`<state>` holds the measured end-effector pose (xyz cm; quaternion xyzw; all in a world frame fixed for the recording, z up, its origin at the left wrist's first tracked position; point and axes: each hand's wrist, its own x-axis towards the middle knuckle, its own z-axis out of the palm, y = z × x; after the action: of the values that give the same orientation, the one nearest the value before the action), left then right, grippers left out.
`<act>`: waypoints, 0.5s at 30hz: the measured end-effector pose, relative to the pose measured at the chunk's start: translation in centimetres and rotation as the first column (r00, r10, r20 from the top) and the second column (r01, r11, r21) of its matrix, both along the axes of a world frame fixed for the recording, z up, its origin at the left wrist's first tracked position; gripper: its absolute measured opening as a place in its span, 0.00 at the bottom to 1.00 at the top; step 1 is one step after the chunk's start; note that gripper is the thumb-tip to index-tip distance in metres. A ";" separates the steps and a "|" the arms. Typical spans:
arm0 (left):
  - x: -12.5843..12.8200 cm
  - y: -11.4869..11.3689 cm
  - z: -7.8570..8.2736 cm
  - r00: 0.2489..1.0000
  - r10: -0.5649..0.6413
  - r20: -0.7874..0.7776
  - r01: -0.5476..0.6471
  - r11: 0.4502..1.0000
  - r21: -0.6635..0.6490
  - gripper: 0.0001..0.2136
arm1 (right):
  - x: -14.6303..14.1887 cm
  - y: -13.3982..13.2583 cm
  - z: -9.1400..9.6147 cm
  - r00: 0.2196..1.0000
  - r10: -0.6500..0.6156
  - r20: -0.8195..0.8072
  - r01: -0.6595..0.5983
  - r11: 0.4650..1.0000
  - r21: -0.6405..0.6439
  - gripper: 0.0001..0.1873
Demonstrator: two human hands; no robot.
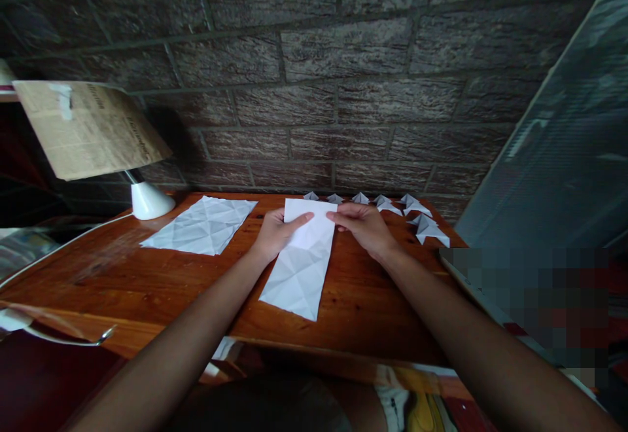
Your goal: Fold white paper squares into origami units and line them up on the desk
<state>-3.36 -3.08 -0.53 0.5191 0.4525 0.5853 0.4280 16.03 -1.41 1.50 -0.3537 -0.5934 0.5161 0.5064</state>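
A long white creased sheet of paper [300, 268] lies on the wooden table [147, 275], running from the middle toward the near edge. My left hand [277, 232] grips its far left edge, thumb lying on top and pointing right. My right hand [364, 226] pinches the far right edge of the same sheet, fingers closed on the paper. Both hands meet near the sheet's far end.
A second creased white sheet [201, 224] lies flat to the left. Several small folded paper shapes [417, 213] sit along the table's back and right. A lamp with a white base [150, 199] and paper shade [88, 127] stands at the left. Behind is a brick wall [343, 91].
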 end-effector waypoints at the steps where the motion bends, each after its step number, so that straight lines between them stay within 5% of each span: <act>1: 0.0 0.0 -0.1 1.000 -0.003 0.003 0.003 1.000 -0.002 0.22 | 0.0 0.0 0.0 1.000 0.001 0.000 -0.001 1.000 0.003 0.18; 15: 0.1 -0.3 0.2 0.999 -0.009 0.041 0.010 0.999 -0.034 0.21 | 0.1 -0.2 0.3 1.000 0.002 0.000 -0.002 1.000 0.008 0.17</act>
<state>-3.22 -3.40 -0.32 0.5019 0.4513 0.5856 0.4488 16.17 -1.66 1.83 -0.3508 -0.5959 0.5142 0.5073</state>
